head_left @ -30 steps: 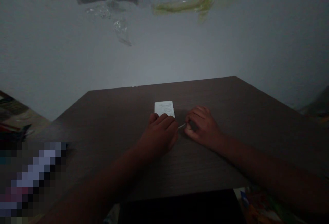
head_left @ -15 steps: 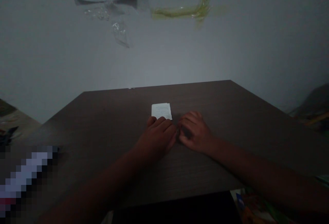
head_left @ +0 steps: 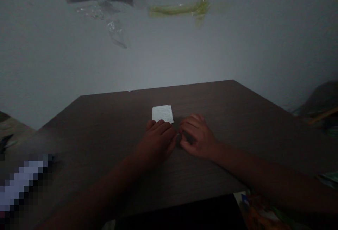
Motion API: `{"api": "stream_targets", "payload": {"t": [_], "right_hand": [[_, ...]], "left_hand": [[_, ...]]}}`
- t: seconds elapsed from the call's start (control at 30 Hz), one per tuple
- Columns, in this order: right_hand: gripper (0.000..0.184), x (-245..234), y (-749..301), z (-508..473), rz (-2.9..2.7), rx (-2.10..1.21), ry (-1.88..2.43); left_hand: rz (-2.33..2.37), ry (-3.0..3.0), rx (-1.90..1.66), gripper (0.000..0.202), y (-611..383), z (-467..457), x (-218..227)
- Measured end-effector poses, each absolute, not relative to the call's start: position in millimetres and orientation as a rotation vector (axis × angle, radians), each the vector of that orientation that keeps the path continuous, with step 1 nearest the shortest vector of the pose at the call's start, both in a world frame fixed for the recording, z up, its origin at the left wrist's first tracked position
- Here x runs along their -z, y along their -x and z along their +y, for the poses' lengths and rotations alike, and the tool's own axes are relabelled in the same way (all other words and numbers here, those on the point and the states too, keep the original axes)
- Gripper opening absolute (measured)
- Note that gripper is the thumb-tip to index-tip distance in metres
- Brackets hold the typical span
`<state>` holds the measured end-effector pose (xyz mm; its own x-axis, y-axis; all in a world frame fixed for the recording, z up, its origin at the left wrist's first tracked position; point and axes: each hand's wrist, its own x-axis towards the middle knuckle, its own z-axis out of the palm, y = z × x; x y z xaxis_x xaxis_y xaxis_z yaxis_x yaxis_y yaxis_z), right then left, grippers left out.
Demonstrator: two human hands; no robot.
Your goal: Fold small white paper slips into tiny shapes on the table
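A small white folded paper or card stack [head_left: 162, 113] with fine print lies on the brown table. My left hand [head_left: 157, 138] is closed, its fingers curled at the near edge of the paper and covering part of it. Just to the right, my right hand [head_left: 196, 135] is also closed, thumb and fingers brought together in a pinch. The fingertips of both hands come close to each other low over the tabletop. Something tiny and pale seems to be between them, too dark and small to name.
The brown table [head_left: 113, 117] meets a pale wall [head_left: 169, 54] with tape and plastic scraps on it. A blurred-out flat object [head_left: 23, 180] lies at the table's left. Below the near edge is a dark area, with colourful packets [head_left: 261, 212] at lower right.
The view has shifted slightly, so table, paper and hands appear a little further left. Both hands keep nearly the same pose beside each other.
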<state>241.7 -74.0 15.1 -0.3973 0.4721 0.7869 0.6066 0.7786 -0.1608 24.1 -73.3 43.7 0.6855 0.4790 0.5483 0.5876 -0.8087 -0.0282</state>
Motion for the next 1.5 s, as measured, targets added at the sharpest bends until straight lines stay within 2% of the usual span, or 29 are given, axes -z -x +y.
{"api": "stream_targets", "payload": {"t": [0.4, 0.77, 1.0, 1.17, 1.5], "right_hand": [[0.009, -20.9, -242.4, -76.5, -2.081, 0.211, 0.878], [0.01, -18.3, -268.4, -46.7, -1.975, 0.291, 1.015], [0.017, -21.6, -250.2, -67.5, -2.024, 0.244, 0.869], [0.01, -18.1, -239.5, -73.0, -2.11, 0.187, 0.867], [0.01, -15.6, -245.3, -61.7, -2.092, 0.237, 0.904]], "left_hand": [[-0.748, 2.682, 0.89, 0.028, -26.5, -76.8, -47.0], [-0.803, 2.626, 0.917, 0.021, -8.6, -66.2, -51.9], [-0.84, 2.629, 0.804, 0.025, -14.5, -70.0, -50.7], [-0.812, 2.659, 0.803, 0.023, -23.3, -73.8, -46.0], [-0.789, 2.654, 0.789, 0.025, -21.9, -69.7, -48.3]]}}
